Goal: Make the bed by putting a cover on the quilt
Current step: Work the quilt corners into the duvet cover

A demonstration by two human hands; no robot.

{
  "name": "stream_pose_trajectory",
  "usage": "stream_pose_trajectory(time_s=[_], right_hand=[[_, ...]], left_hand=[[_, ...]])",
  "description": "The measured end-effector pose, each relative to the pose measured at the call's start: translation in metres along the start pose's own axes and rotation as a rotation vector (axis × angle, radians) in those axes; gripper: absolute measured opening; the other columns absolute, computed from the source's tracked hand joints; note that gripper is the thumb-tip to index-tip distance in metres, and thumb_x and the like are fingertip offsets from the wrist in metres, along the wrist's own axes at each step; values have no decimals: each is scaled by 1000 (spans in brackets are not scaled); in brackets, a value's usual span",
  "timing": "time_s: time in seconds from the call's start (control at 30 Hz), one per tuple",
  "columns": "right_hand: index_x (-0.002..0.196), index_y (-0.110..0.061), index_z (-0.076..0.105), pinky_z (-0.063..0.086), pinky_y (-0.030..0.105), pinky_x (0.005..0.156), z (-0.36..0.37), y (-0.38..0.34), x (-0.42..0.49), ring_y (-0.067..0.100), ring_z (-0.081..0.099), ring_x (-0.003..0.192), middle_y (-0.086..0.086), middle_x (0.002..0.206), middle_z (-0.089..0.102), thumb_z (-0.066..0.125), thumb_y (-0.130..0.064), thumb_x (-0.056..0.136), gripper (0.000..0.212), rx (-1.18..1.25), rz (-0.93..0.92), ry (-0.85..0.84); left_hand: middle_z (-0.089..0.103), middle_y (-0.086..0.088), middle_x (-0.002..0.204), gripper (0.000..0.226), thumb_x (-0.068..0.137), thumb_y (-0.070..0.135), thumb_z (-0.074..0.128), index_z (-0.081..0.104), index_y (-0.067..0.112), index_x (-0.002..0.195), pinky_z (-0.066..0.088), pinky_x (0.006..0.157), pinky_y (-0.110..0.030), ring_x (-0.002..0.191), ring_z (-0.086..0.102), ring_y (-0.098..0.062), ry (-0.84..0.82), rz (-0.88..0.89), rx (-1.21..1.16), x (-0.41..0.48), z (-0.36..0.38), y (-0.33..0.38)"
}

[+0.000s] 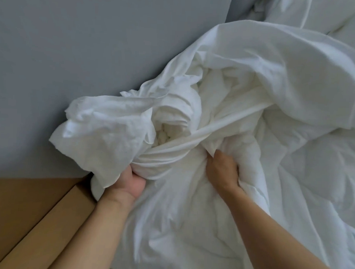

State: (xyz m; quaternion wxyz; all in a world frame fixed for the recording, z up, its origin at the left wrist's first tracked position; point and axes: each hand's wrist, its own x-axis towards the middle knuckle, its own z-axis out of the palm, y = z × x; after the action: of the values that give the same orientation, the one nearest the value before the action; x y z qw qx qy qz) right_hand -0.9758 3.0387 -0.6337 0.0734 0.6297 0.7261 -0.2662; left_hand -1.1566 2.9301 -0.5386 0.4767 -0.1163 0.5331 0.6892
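Beside grey wall [75,50] and wooden bed frame [55,216], the left hand [130,183] grips the twisted white cover [104,131] and the right hand [221,170] clutches a fold of the crumpled quilt [312,179] lying just beside it

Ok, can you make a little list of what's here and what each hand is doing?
left hand: grips the twisted end of the cover
right hand: grips a fold, likely of the quilt
cover: white, bunched beside the wall
quilt: white, puffy, crumpled, on the right
pillow: white, top right
wall: grey, on the left
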Motion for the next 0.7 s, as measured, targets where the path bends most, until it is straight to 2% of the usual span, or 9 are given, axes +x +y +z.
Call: stream_pose_trajectory(time_s=[0.1,0.23,0.37,0.4,0.47,0.53,0.57,0.63,0.7], right_hand=[[92,1,64,42,36,71,-25,40,-28,40,66,90,23,94,71,50,-22,101,29,125,-7,68],[91,-4,71,47,36,81,-55,132,-83,37,67,95,20,95,73,57,-23,98,25,107,177,12],[109,-3,69,46,42,98,-72,182,-117,42,64,111,24,112,70,65,-22,92,27,-71,244,-133],[122,-3,63,45,43,101,-73,179,-117,42,60,117,25,119,67,69,-24,87,41,-95,227,-112],[135,-11,50,46,44,98,-77,149,-111,40,58,118,20,126,62,72,-33,79,64,-18,155,39],[138,-16,46,47,46,94,-82,103,-90,37,56,115,14,131,56,71,-45,77,72,28,26,248],[143,-18,40,45,48,96,-83,82,-73,36,53,119,13,136,51,69,-53,76,81,41,0,271],[153,-20,15,44,52,99,-77,57,-32,39,48,125,15,142,43,69,-63,74,104,123,110,146],[156,-18,-5,46,48,95,-65,56,-1,42,53,122,21,139,48,68,-52,83,109,73,146,-11]], left_hand=[[69,-5,128,74,67,60,76,64,23,130,49,103,-51,116,65,-25,-5,42,-20,-8,4,2],[70,-4,126,41,94,43,48,70,25,124,51,99,-52,117,65,-26,-42,106,3,-7,-4,1],[64,-9,136,45,101,29,46,55,18,143,51,98,-52,126,59,-31,0,85,-20,-5,-13,-5],[63,-9,136,51,93,29,57,54,17,143,50,97,-51,128,58,-32,1,84,-40,-5,-16,-9],[64,-10,135,88,60,33,87,56,17,141,49,99,-51,126,59,-33,2,85,-43,-11,-19,-17],[65,-9,133,116,31,38,96,59,17,139,49,101,-53,122,62,-32,-1,47,-40,-18,-20,-26],[67,-9,131,119,26,38,97,60,17,138,52,98,-52,120,64,-32,-5,38,-35,-20,-20,-30],[71,-8,123,111,26,35,95,63,17,131,60,83,-48,112,68,-31,0,19,-39,-24,-19,-39],[72,-7,118,84,47,25,87,64,20,127,61,73,-46,112,68,-32,49,6,-59,-27,-18,-44]])
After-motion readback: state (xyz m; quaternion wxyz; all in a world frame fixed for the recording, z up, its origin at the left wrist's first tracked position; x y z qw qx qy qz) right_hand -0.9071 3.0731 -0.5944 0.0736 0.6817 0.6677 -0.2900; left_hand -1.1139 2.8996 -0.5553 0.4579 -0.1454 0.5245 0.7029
